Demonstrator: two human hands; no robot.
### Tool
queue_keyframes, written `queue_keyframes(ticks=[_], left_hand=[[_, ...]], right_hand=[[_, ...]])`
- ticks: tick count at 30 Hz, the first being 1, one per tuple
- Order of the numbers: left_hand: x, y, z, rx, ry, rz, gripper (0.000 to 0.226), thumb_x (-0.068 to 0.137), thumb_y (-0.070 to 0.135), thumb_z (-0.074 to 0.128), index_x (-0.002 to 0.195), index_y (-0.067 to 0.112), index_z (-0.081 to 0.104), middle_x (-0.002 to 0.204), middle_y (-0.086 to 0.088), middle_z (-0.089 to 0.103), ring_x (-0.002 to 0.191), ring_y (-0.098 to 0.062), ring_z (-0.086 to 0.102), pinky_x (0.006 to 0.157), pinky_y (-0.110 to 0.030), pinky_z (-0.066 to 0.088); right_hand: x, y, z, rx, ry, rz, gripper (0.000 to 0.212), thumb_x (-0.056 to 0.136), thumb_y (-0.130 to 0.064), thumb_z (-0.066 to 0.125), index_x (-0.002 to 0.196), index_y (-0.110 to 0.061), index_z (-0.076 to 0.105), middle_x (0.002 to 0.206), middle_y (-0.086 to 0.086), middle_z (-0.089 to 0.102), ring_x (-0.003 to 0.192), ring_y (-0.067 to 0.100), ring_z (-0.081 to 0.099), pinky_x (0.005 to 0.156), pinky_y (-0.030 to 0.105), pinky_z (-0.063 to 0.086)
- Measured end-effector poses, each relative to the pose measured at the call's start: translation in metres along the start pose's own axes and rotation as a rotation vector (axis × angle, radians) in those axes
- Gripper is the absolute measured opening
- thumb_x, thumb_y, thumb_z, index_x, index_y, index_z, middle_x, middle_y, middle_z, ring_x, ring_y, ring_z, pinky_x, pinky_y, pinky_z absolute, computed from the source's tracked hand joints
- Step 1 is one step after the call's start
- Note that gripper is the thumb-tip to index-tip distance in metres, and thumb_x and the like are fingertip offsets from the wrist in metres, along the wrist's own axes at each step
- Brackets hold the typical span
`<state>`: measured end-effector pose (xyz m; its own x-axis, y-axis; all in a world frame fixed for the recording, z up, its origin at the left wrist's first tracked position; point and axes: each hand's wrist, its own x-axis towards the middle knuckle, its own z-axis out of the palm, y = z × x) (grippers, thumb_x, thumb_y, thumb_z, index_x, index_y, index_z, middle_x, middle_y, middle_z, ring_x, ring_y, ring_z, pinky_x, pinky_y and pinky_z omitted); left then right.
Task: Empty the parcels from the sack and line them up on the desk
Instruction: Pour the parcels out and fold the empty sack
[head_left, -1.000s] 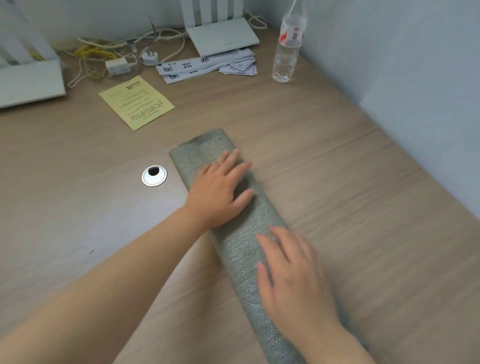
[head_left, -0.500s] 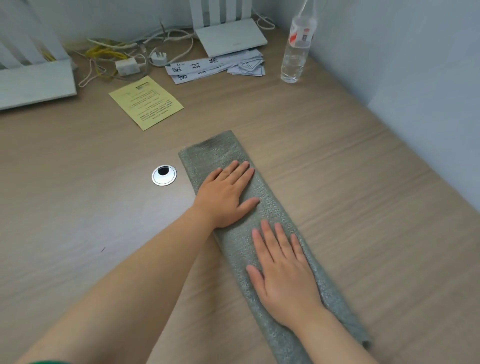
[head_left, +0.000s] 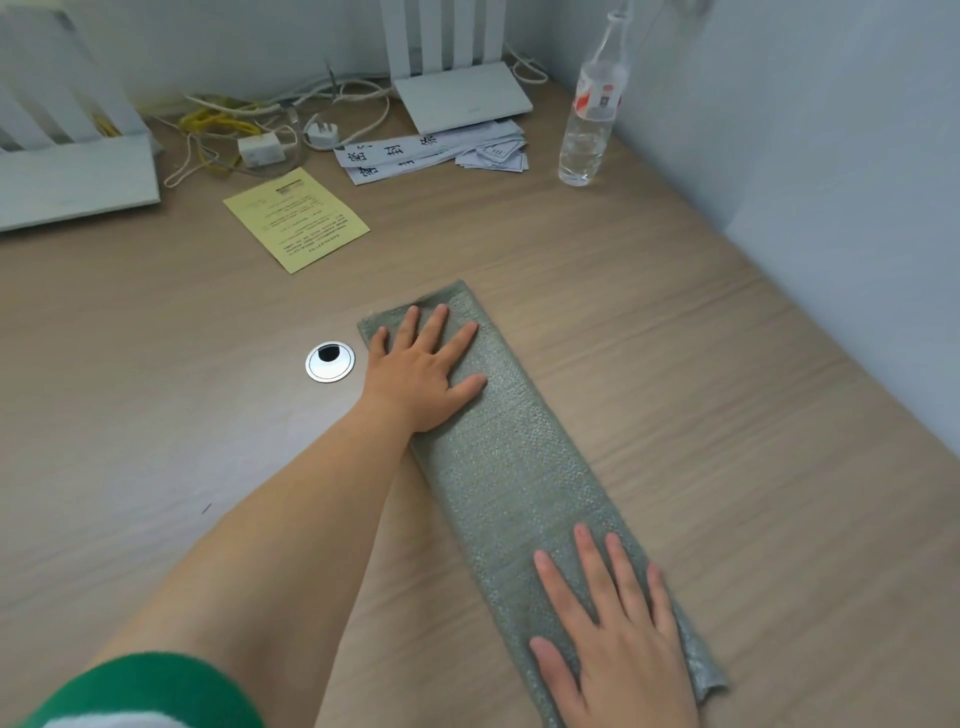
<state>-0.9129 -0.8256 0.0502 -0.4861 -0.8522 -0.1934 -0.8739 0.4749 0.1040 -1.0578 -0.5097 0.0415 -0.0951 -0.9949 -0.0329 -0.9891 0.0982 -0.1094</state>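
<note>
Nearest the camera, a green sleeve (head_left: 145, 691) is seen at the lower left edge. Just beyond it, the right hand (head_left: 618, 639) is laid flat on the near end of the sack (head_left: 509, 467), palm down with fingers straight and slightly spread. The sack lies on the bench (head_left: 727, 415) as a long, narrow folded strip running away towards the left. The left hand (head_left: 421, 369) is pressed on the far end in the same flat way. Nothing is gripped by either of the hands, and they are set well apart along the strip. The step in hand is judged to be the flattening of the folded sack. No parcels are in view, so the lining-up cannot be assessed. For a good result, even pressure should be kept under both palms. The cloth should be smoothed from the middle out to the ends, so that the folded edges are kept in line. The loose flap at the near right corner should be tucked in. The sack is seen to be grey-green and coarsely woven with a faint sheen, and it is crossed by a crease near the right fingertips. It is expected to slide easily on the smooth wood. Farther off, a metal cable grommet (head_left: 330, 361) is set just beside the left hand. Beyond it lie a yellow sheet (head_left: 296, 218), printed papers (head_left: 431, 153), a water bottle (head_left: 589, 119) and tangled cables (head_left: 223, 124).
</note>
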Motion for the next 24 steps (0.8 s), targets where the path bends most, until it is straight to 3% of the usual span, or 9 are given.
queue_keyframes(ticks=[3,6,9,11,14,16,18,21,24], left_hand=[[-0.019,0.015,0.000,-0.064,-0.046,-0.092,0.065,0.095,0.072,0.016,0.154,0.053,-0.005,0.170,0.002,-0.009,0.156,-0.029,-0.008,0.121,-0.056,0.001],[-0.056,0.029,0.003,-0.112,-0.017,-0.076,0.064,0.099,0.062,0.025,0.157,0.046,0.002,0.170,-0.002,-0.003,0.156,-0.027,-0.003,0.123,-0.050,0.005],[-0.097,0.033,-0.001,-0.172,-0.006,-0.054,0.063,0.099,0.056,0.034,0.157,0.044,0.011,0.170,-0.001,0.005,0.156,-0.024,0.004,0.123,-0.045,0.009],[-0.124,0.035,-0.006,-0.243,0.012,-0.055,0.060,0.097,0.054,0.038,0.155,0.046,0.022,0.169,0.001,0.013,0.156,-0.022,0.010,0.121,-0.041,0.011],[-0.170,0.039,-0.023,-0.443,0.063,-0.098,0.067,0.085,0.057,0.036,0.150,0.040,0.039,0.161,0.005,0.035,0.150,-0.015,0.029,0.118,-0.037,0.023],[-0.204,0.039,-0.037,-0.624,0.117,-0.143,0.069,0.080,0.057,0.041,0.145,0.035,0.048,0.149,0.012,0.050,0.139,-0.008,0.045,0.115,-0.039,0.035],[-0.242,0.035,-0.055,-0.775,0.169,-0.178,0.063,0.084,0.050,0.052,0.144,0.035,0.049,0.142,0.022,0.050,0.130,0.005,0.045,0.110,-0.033,0.040],[-0.286,0.031,-0.077,-0.923,0.234,-0.239,0.058,0.092,0.036,0.064,0.146,0.038,0.045,0.142,0.031,0.043,0.127,0.018,0.035,0.108,-0.013,0.031],[-0.342,0.013,-0.103,-1.027,0.290,-0.275,0.058,0.092,0.031,0.067,0.144,0.043,0.044,0.143,0.032,0.044,0.132,0.014,0.038,0.111,-0.018,0.033]], right_hand=[[0.000,0.000,-0.002,0.030,-0.010,0.014,0.074,0.075,-0.066,0.053,0.142,-0.036,0.054,0.153,0.009,0.048,0.137,0.030,0.049,0.106,0.059,0.037],[0.002,-0.003,-0.007,0.060,-0.040,0.026,0.073,0.074,-0.063,0.053,0.142,-0.035,0.055,0.152,0.010,0.049,0.137,0.030,0.047,0.107,0.059,0.035],[0.001,-0.004,-0.011,0.078,-0.097,0.010,0.074,0.076,-0.062,0.050,0.144,-0.033,0.049,0.153,0.011,0.048,0.139,0.030,0.040,0.112,0.055,0.023],[0.002,-0.004,-0.016,0.080,-0.152,0.021,0.073,0.078,-0.062,0.046,0.145,-0.034,0.044,0.153,0.011,0.049,0.140,0.029,0.036,0.115,0.052,0.012],[0.007,-0.008,-0.032,0.134,-0.179,0.047,0.075,0.080,-0.068,0.035,0.150,-0.041,0.035,0.161,0.004,0.036,0.149,0.025,0.024,0.119,0.043,0.009],[0.009,-0.015,-0.048,0.324,-0.150,0.086,0.081,0.081,-0.076,0.024,0.154,-0.041,0.028,0.165,-0.002,0.026,0.154,0.020,0.017,0.122,0.036,0.011],[0.007,-0.036,-0.078,0.543,-0.074,0.102,0.081,0.083,-0.081,0.031,0.150,-0.037,0.038,0.156,-0.008,0.040,0.148,0.016,0.032,0.120,0.031,0.022],[0.003,-0.067,-0.119,0.788,0.045,0.128,0.049,0.091,-0.046,0.065,0.137,-0.043,0.047,0.140,-0.019,0.052,0.134,0.005,0.047,0.109,0.021,0.033],[-0.016,-0.111,-0.157,0.947,0.059,0.134,0.048,0.091,-0.026,0.069,0.128,-0.050,0.051,0.137,-0.018,0.058,0.129,-0.001,0.051,0.107,0.026,0.041]])
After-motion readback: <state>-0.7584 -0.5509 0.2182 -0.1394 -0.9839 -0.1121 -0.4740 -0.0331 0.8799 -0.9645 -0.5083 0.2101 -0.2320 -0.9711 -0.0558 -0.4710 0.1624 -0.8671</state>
